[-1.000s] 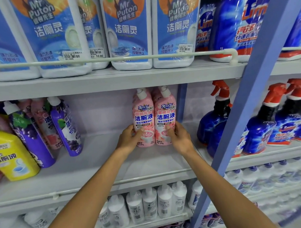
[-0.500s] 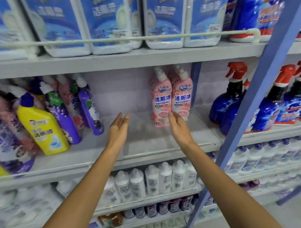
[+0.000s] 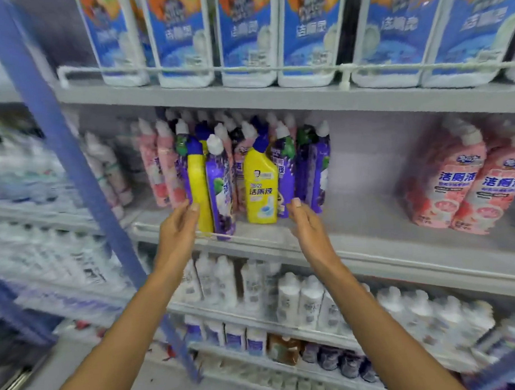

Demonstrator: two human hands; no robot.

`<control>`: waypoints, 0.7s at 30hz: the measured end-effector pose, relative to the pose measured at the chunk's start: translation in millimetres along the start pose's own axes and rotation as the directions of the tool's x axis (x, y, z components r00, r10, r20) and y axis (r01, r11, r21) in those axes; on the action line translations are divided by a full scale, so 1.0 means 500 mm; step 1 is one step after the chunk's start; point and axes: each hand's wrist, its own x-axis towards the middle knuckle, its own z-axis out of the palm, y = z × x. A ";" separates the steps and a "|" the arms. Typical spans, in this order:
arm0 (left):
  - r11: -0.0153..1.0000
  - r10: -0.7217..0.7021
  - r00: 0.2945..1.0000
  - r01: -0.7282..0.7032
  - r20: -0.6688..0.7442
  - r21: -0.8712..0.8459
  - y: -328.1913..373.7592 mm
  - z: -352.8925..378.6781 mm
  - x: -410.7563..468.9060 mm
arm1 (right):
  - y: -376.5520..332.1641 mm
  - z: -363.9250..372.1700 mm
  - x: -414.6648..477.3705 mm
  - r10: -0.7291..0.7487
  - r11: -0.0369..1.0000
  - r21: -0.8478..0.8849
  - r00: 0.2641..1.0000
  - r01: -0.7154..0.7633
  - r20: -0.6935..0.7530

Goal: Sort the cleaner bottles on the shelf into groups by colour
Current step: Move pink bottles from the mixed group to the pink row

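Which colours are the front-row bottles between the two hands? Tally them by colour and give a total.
Yellow bottles: 2
Purple bottle: 1
Total: 3

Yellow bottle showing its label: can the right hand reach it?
Probably yes: the right hand hovers open beside the yellow bottle in the front row, nothing between them, though a purple bottle stands close behind it.

Bright, even light, no hard shadows. Motion blur smears the left side and lower shelves; wide-angle bending at edges.
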 end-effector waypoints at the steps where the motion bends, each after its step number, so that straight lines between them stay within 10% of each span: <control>1: 1.000 -0.016 0.999 0.017 -0.030 0.013 0.005 -0.026 0.008 | -0.010 0.036 -0.003 -0.023 1.000 0.010 0.999 0.022 0.028; 13: 0.992 0.066 0.987 -0.049 -0.148 0.115 0.086 -0.172 0.265 | -0.197 0.361 0.108 -0.324 0.946 0.068 0.924 0.317 0.202; 21: 1.000 0.017 0.995 -0.016 -0.100 0.010 0.087 -0.176 0.444 | -0.212 0.548 0.268 -0.254 0.967 0.067 0.958 0.246 0.136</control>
